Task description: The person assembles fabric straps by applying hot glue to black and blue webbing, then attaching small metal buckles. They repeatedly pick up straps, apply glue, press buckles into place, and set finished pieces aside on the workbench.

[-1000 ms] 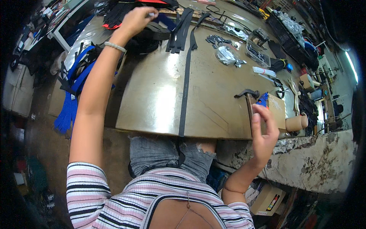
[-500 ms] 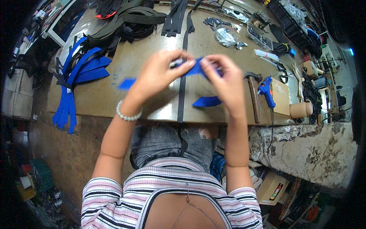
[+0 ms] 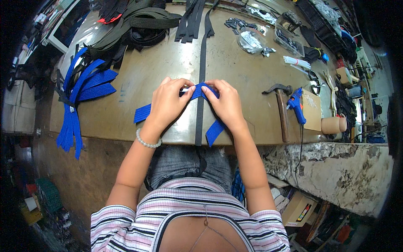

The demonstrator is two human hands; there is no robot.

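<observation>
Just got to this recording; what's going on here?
A person's left hand and right hand pinch a blue strap near its middle, where it bends, over a long black strap on the table. The blue strap's ends slant down to either side. More blue straps lie to the left; a hammer and blue glue gun lie untouched to the right.

Blue strap (image 3: 143, 113) partly hidden by hands (image 3: 170, 101) (image 3: 226, 101), black straps (image 3: 191, 24) cut by top edge
</observation>
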